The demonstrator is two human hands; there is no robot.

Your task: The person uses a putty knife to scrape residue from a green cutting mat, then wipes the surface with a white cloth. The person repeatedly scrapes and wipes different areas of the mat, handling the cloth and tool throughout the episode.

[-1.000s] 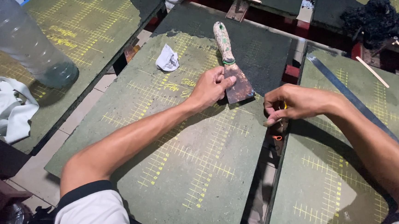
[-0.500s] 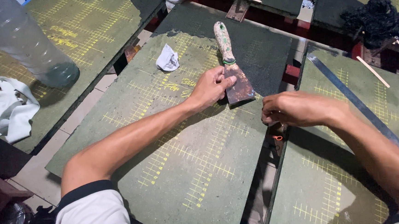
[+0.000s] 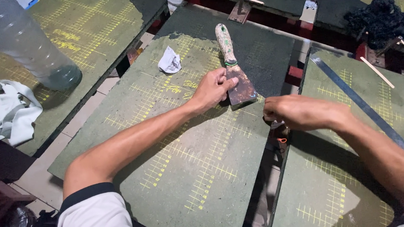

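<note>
Our left hand (image 3: 212,87) rests on the middle green surface (image 3: 200,155), near its right edge. Its fingers (image 3: 226,81) press flat on the blade of the putty knife (image 3: 235,74), thumb against the blade's near side; not wrapped around it, just pinning it down. The putty knife lies flat, its paint-stained handle pointing to the far edge and the rusty blade end toward us, close to the right edge of that surface.

Our right hand (image 3: 300,112) sits over the gap between the middle surface and the right surface (image 3: 350,165), knuckles up. Its fingers (image 3: 271,116) are curled tight at the left edge of the right surface. They seem to pinch something small, but we cannot tell what it is; the hand hides it. A small red-orange bit (image 3: 282,140) shows in the gap just below that hand.

A crumpled scrap of paper (image 3: 169,61) lies on the middle surface toward the far left corner, well apart from the hands. A long metal ruler (image 3: 360,101) lies diagonally on the right surface. On the left surface (image 3: 103,26) stands a clear plastic bottle (image 3: 24,42), with a white cloth (image 3: 5,109) at that surface's near edge. A black tangled wad (image 3: 381,18) sits at the far right.
</note>
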